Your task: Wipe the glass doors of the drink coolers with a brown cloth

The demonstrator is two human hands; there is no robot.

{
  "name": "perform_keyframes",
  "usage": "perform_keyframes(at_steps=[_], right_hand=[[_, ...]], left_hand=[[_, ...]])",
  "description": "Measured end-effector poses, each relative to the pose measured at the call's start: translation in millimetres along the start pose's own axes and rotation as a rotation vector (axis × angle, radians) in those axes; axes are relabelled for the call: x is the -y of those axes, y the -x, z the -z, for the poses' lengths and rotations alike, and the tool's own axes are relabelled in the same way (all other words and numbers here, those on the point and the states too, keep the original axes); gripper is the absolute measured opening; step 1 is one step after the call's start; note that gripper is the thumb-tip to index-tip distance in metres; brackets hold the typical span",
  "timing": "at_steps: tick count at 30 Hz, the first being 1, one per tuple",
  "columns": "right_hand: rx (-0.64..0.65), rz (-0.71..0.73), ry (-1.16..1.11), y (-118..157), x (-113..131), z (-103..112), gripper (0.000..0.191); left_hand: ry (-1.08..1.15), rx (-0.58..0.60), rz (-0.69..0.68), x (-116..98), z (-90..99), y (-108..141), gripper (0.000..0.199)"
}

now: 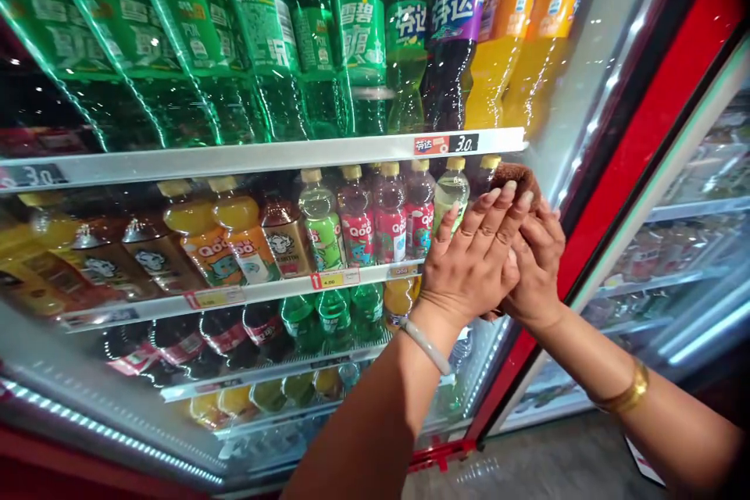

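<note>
My left hand [472, 250], with a pale bangle [426, 345] at its wrist, lies with fingers stretched out, its back towards me. It is in front of the right side of the drinks fridge and overlaps my right hand [536, 266]. The right fingers are curled at a brown cloth [519, 176], which shows above the knuckles and a little below the hands. A gold bracelet [630, 391] circles the right wrist. Most of the cloth is hidden behind the hands. Small bottles [451, 191] with yellow caps stand just left of and behind my left hand.
Large green bottles [357, 39] and orange bottles [504, 31] fill the top shelf. Juice bottles [234, 226] line the shelf [281, 289] below. A red fridge frame [633, 141] runs along the right, with another fridge's shelf [691, 207] beyond. Grey floor [527, 461] shows below.
</note>
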State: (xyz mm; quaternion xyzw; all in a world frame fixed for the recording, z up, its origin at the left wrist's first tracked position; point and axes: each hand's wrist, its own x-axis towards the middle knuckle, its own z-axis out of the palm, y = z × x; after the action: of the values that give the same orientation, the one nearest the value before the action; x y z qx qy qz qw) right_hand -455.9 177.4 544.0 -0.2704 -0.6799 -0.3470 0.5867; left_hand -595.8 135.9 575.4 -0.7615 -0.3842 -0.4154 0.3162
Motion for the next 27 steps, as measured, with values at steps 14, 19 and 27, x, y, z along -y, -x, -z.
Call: perform_keyframes(at_steps=[14,19,27], right_hand=[[0.079,-0.034,-0.026,10.2,-6.6,18.1,0.062],[0.062,-0.032,-0.100,3.3,3.4,10.8,0.063],[0.122,-0.016,-0.056,8.6,-1.4,16.9,0.066]], left_hand=[[-0.178,-0.190,-0.022,-1.3,-6.9,-1.0,0.062],[-0.198,-0.165,-0.045,-1.9,-7.9,0.1,0.063],[-0.170,-0.125,-0.048,-1.4,-5.6,0.2,0.071]])
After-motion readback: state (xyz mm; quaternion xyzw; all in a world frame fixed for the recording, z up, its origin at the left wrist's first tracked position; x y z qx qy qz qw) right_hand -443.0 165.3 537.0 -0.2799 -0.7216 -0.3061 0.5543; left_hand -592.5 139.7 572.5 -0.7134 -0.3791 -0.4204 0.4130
